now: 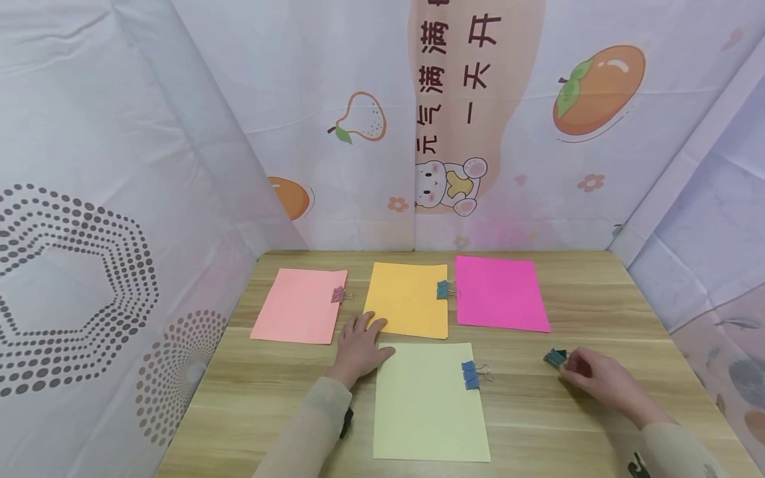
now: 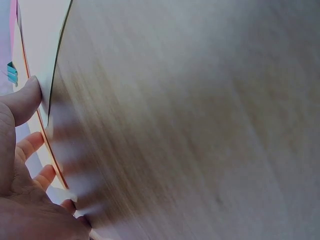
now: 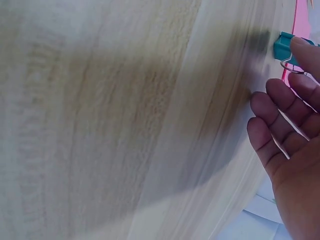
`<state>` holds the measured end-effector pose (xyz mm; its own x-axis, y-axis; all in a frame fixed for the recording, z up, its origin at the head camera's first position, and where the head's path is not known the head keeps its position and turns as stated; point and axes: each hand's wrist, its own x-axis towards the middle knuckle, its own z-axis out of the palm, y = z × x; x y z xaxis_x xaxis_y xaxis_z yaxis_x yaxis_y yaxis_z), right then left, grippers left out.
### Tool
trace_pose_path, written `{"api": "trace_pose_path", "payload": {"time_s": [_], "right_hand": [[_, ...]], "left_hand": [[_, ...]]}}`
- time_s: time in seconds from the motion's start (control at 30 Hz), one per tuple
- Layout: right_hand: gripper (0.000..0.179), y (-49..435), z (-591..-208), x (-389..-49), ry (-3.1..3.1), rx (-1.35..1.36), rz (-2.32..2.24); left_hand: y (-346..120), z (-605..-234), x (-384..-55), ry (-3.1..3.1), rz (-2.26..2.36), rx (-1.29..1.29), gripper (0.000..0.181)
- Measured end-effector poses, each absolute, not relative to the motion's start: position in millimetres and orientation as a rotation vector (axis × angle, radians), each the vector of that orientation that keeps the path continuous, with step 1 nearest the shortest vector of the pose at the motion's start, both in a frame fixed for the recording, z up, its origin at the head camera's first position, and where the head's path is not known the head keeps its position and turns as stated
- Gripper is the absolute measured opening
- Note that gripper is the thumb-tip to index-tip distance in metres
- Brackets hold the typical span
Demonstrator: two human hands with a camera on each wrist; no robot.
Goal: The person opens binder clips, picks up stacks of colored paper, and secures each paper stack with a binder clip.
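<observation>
My right hand pinches a teal binder clip between thumb and forefinger, just above the table at the right. In the right wrist view that teal clip shows a wire handle by the fingertips, while the other fingers are loosely bent. With spread fingers, my left hand rests at the lower left corner of the orange-yellow paper. Its thumb lies at the upper left corner of the pale yellow paper. A blue binder clip grips the pale yellow paper's right edge.
Pink paper with a pink binder clip lies at the back left. Another teal clip is on the orange-yellow paper's right edge. Magenta paper lies to its right. Printed fabric hangs behind the wooden table.
</observation>
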<state>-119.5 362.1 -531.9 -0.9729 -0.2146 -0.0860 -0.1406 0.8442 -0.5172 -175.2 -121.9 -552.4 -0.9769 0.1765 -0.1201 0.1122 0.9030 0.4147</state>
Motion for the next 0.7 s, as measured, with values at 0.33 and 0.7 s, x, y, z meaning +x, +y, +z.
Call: {"api": "trace_pose_path", "payload": {"time_s": [0.33,0.7], "right_hand": [[0.048,367.1,-531.4,-116.4,2.904,-0.269,-0.902],[0.079,369.6,-532.4,-116.6,2.907,-0.348,-0.904]], "left_hand": [[-122.7,-552.6,-174.4,2.904,0.62,0.208,0.066],[-122.9,-554.7,-175.3,2.905,0.6,0.203,0.067]]}}
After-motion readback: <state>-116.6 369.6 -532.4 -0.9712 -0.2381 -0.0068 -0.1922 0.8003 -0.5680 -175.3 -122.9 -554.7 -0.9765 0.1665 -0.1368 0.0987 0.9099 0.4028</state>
